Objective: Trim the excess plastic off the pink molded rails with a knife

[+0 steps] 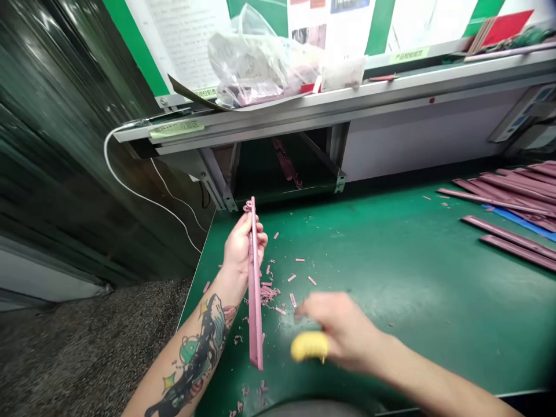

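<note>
My left hand (244,243) is closed around a long, narrow pink plastic strip (255,289), near its far end, where small loops stick out. The strip points back toward me, above the left part of the green table. My right hand (343,324), smeared by motion, is closed on a yellow-handled tool (310,346); the working end of this tool cannot be made out. A gap separates the tool from the strip. Between and below the hands, small pink offcuts (269,292) and shavings are scattered on the table.
Many pink strips (516,191) lie piled at the right, partly over a blue strip (521,222). Pink pieces (286,165) sit in the opening under the metal shelf (278,119). A clear plastic bag (264,61) rests on that shelf. A white cable (143,200) hangs left.
</note>
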A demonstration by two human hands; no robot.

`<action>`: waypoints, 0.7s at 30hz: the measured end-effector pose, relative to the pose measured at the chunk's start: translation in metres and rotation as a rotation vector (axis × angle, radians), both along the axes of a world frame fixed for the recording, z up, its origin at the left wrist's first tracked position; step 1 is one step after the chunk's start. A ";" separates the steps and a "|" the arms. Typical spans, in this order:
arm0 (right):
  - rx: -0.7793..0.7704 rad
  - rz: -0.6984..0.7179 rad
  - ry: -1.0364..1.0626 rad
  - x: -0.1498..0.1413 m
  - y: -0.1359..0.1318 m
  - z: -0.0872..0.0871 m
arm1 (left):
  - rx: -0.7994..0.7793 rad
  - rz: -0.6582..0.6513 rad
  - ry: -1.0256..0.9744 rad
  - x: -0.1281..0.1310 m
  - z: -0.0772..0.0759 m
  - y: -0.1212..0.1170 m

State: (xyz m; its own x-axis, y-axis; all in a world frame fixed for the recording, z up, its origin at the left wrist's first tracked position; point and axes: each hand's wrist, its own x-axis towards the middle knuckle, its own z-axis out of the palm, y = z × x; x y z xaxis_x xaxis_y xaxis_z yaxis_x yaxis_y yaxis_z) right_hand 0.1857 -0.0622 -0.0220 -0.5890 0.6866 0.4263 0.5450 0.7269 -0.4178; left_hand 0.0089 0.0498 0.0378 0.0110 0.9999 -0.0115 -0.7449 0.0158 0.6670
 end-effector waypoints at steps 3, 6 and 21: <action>-0.012 -0.174 0.176 0.008 0.036 0.028 | -0.077 -0.111 0.000 0.012 -0.011 -0.028; 0.022 -0.277 0.198 0.006 0.054 0.046 | -0.163 -0.224 0.013 0.024 -0.022 -0.059; 0.181 -0.254 -0.121 -0.002 0.040 0.050 | -0.270 -0.252 0.067 0.028 -0.018 -0.091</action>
State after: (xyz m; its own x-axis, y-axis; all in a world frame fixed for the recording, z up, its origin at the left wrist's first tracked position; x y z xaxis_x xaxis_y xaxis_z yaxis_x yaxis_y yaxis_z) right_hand 0.1839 -0.0220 0.0283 -0.4627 0.7374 0.4921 0.7559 0.6182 -0.2155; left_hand 0.0369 -0.0410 0.0200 0.2468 0.9268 -0.2831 -0.6500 0.3750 0.6610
